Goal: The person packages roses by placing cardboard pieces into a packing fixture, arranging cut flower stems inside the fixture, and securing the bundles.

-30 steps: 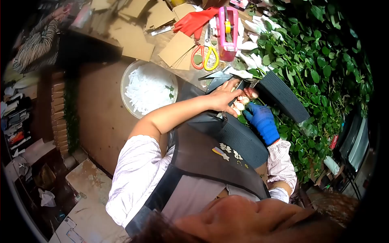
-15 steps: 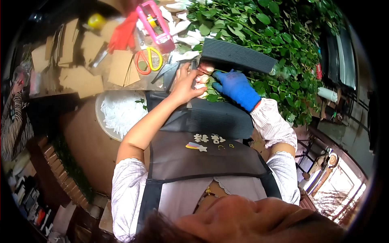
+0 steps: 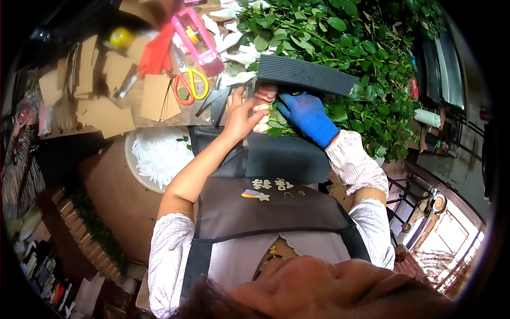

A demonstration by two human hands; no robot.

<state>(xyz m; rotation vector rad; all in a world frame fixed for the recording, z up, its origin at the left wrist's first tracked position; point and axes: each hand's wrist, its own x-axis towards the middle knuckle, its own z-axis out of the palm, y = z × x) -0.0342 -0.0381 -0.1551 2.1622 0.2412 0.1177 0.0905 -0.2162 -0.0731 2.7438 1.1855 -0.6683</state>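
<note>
Pale pink-and-cream roses (image 3: 262, 110) lie with their heads in a row between my hands, stems pointing right. My left hand (image 3: 241, 115) is bare, with fingers spread along the left side of the heads and the thumb touching them. In a blue knit glove, my right hand (image 3: 307, 114) rests over the stems and leaves just right of the heads. Its thumb and forefinger are apart; the other fingers are partly hidden. One dark ribbed block (image 3: 305, 75) lies beyond the roses, and a ribbed dark mat (image 3: 287, 158) lies on the near side.
Leafy rose stems (image 3: 366, 58) pile up at the right. White-wrapped flower heads (image 3: 230, 41), a pink tape dispenser (image 3: 204, 45), scissors (image 3: 191, 87) and cardboard pieces (image 3: 106, 117) lie at the left. A tub of white strips (image 3: 159, 157) stands below the table edge.
The view has shifted slightly. My left fingers have eased back a little from the rose heads, uncovering more of them. My right hand stays beside the stems.
</note>
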